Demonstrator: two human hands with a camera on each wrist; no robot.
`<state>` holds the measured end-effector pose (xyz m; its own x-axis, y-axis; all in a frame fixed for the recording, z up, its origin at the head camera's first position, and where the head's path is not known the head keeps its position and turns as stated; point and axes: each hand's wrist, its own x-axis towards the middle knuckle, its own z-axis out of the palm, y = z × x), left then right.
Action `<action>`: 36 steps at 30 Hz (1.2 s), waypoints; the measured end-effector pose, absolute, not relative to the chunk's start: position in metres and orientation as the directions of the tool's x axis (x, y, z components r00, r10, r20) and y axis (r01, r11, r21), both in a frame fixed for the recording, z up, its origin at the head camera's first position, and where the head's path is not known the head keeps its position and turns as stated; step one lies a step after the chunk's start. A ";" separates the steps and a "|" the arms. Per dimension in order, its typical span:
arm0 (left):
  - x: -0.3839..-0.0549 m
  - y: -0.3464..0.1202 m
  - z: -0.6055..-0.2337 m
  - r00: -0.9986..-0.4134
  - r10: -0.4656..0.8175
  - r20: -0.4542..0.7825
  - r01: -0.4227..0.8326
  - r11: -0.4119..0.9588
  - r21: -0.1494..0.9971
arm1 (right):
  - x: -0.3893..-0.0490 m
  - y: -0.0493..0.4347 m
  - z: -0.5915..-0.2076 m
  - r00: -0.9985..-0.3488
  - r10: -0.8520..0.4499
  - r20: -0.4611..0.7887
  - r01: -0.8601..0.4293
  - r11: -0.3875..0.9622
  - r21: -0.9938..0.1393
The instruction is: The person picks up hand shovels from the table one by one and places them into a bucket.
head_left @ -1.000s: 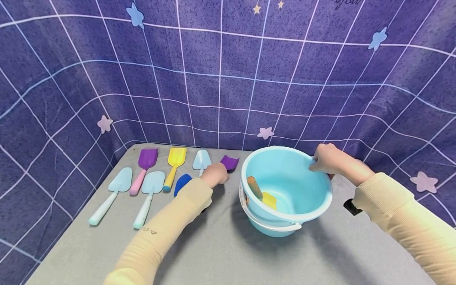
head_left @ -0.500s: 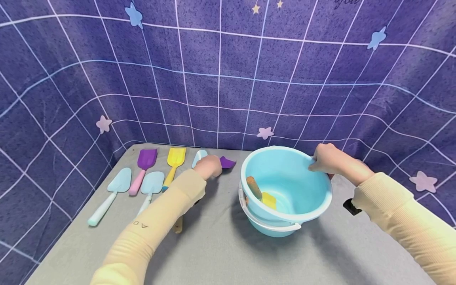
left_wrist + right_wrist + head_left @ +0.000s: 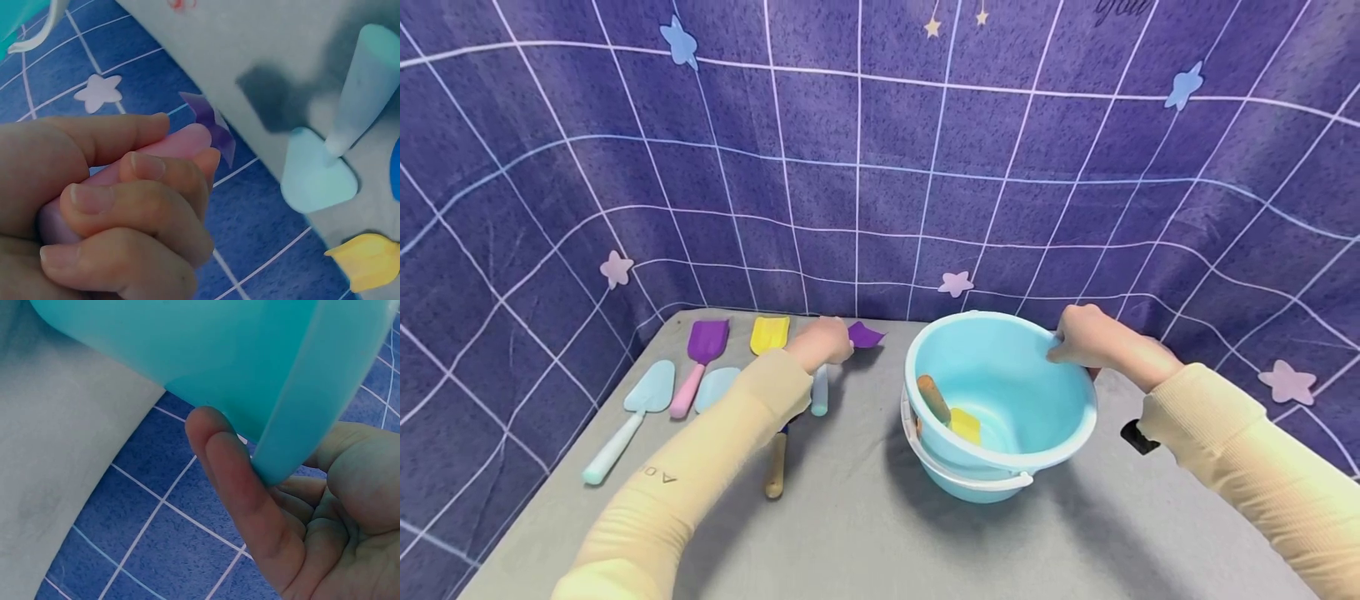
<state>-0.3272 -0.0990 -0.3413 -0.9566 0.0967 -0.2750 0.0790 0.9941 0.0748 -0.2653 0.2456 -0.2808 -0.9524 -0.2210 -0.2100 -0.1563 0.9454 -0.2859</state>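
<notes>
My left hand (image 3: 822, 343) has its fingers wrapped around the pink handle (image 3: 178, 145) of a toy shovel, held up over the back of the table. The shovel's purple blade (image 3: 865, 335) points away, beyond the fingers. On the right, a light-blue bucket (image 3: 988, 354) leans toward me, its white carrying handle hanging down the front. My right hand (image 3: 1093, 340) grips its rim, thumb on one side and fingers against the outer wall (image 3: 206, 356). Inside the bucket show a brown handle (image 3: 932, 398) and a yellow blade (image 3: 965, 425).
Left on the grey tabletop (image 3: 865, 500) lie a pale-blue trowel (image 3: 651, 385), a purple shovel (image 3: 707, 340), a yellow shovel (image 3: 770, 335) and another pale-blue blade (image 3: 715, 387). A wooden handle (image 3: 777, 468) and a pale-blue handle (image 3: 819, 393) show beside my left arm. Purple cloth (image 3: 820, 192) hangs behind.
My left hand has moved left with the purple-bladed shovel, from beside the bucket to over the pale-blue trowel at the back. My right hand stays on the bucket rim.
</notes>
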 end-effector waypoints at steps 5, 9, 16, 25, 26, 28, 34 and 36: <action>-0.319 -0.102 -0.324 -0.954 0.101 -0.282 0.089 0.995 0.053 | -0.266 0.245 -0.283 -0.951 -0.217 -0.219 -0.151 0.947 -0.283; -0.315 -0.103 -0.311 -0.957 0.081 -0.280 0.068 0.996 0.055 | -0.266 0.245 -0.284 -0.953 -0.206 -0.223 -0.142 0.952 -0.270; -0.312 -0.103 -0.294 -0.961 0.090 -0.263 0.080 0.996 0.047 | -0.267 0.245 -0.286 -0.953 -0.214 -0.214 -0.152 0.950 -0.274; -0.304 -0.099 -0.274 -0.955 0.142 -0.259 0.142 0.990 0.018 | -0.268 0.246 -0.286 -0.955 -0.223 -0.196 -0.169 0.951 -0.261; -0.303 -0.098 -0.272 -0.954 0.148 -0.262 0.149 0.989 0.014 | -0.268 0.246 -0.286 -0.955 -0.223 -0.197 -0.168 0.951 -0.260; -0.299 -0.095 -0.266 -0.951 0.157 -0.267 0.164 0.986 -0.004 | -0.268 0.246 -0.285 -0.955 -0.222 -0.195 -0.170 0.953 -0.251; -0.292 -0.091 -0.252 -0.951 0.172 -0.258 0.188 0.982 -0.038 | -0.266 0.247 -0.282 -0.959 -0.228 -0.168 -0.189 0.957 -0.220; -0.288 -0.090 -0.247 -0.954 0.175 -0.242 0.192 0.980 -0.047 | -0.266 0.247 -0.281 -0.958 -0.230 -0.169 -0.190 0.956 -0.223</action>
<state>-0.2880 -0.0904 -0.2465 -0.9543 0.1750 -0.2423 0.1917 0.9803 -0.0471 -0.2663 0.2471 -0.2812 -0.9585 -0.2296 -0.1690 -0.1897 0.9562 -0.2231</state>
